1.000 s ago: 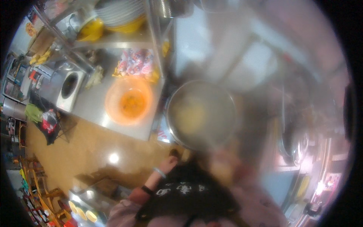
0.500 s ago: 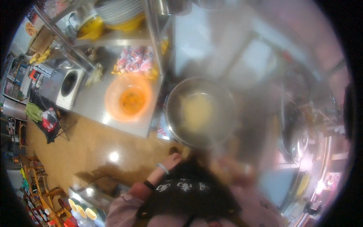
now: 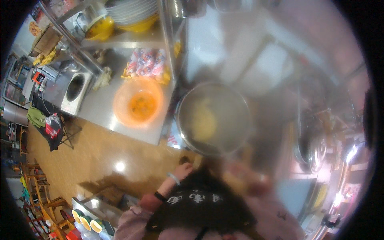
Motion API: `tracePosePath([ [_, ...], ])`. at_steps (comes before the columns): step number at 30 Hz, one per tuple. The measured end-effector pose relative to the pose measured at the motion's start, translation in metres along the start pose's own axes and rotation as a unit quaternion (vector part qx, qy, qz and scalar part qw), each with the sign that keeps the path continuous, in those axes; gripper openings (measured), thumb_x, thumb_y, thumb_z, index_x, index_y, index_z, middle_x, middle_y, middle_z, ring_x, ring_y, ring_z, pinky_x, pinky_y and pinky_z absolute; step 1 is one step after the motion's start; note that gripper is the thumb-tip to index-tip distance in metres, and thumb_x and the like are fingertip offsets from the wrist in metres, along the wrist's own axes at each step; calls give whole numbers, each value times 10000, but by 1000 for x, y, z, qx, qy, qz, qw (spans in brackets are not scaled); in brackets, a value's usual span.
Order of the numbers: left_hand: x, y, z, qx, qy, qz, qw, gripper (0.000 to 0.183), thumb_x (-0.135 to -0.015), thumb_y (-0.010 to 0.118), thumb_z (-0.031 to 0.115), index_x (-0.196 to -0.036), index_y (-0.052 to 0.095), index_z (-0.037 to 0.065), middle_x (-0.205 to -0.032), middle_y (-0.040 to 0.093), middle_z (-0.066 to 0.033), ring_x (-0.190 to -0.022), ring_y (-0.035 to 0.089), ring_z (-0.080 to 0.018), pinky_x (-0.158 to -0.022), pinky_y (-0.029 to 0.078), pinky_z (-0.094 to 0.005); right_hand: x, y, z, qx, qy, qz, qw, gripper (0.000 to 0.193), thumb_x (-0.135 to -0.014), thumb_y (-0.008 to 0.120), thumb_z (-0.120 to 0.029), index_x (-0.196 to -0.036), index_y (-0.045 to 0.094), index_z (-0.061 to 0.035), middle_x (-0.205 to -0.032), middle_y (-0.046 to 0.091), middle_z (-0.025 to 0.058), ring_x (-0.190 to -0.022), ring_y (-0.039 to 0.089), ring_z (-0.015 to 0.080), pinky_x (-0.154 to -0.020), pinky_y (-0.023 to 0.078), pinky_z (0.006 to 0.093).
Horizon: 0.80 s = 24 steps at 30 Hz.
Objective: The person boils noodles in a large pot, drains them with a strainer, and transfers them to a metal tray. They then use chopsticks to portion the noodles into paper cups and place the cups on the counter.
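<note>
A round metal wok (image 3: 237, 116) is before me, with pale yellow food (image 3: 204, 120) lying toward its left side. Steam blurs its right half. Close below the wok's near rim is my left hand (image 3: 184, 171), fingers curled next to a short tan piece (image 3: 197, 161) and a small dark thing; what it grips is not clear. My right hand (image 3: 246, 176) is at the wok's near right, smeared by steam and blur, so its fingers and anything in them cannot be made out.
Left of the wok, a steel counter (image 3: 100, 116) bears an orange basin (image 3: 120, 106) with orange liquid, printed packets (image 3: 146, 64) and a white cooker (image 3: 75, 94). Above is a shelf with stacked plates (image 3: 134, 14). A lidded pot (image 3: 316, 154) stands at the right.
The yellow food has shifted leftward in the wok and looks narrower. My view has moved slightly. Both hands stay near the wok's near rim.
</note>
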State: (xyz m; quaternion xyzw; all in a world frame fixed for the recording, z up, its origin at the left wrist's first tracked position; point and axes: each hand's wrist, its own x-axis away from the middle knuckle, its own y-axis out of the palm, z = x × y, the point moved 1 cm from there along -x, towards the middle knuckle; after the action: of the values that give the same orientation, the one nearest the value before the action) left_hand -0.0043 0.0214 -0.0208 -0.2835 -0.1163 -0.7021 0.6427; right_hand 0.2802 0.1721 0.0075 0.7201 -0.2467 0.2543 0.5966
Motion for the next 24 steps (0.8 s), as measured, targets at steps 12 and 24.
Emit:
tracePosePath([
  [12, 7, 0, -20, 47, 1, 24, 999, 292, -816, 510, 194, -1044, 511, 12, -894, 576, -107, -777, 548, -183, -718, 445, -291, -92, -38, 7, 372, -149, 144, 905, 165, -781, 518, -94, -928, 452, -59, -555, 405, 21, -391, 367, 103, -343, 307, 251],
  [24, 4, 1, -29, 46, -28, -12, 998, 310, -814, 497, 251, -1032, 525, 33, -948, 574, -132, -890, 546, -254, -794, 424, -334, -46, -35, -19, 214, -127, 100, 963, 297, -743, 522, -63, -1022, 420, -56, -572, 430, 16, -414, 393, 88, -382, 309, 223],
])
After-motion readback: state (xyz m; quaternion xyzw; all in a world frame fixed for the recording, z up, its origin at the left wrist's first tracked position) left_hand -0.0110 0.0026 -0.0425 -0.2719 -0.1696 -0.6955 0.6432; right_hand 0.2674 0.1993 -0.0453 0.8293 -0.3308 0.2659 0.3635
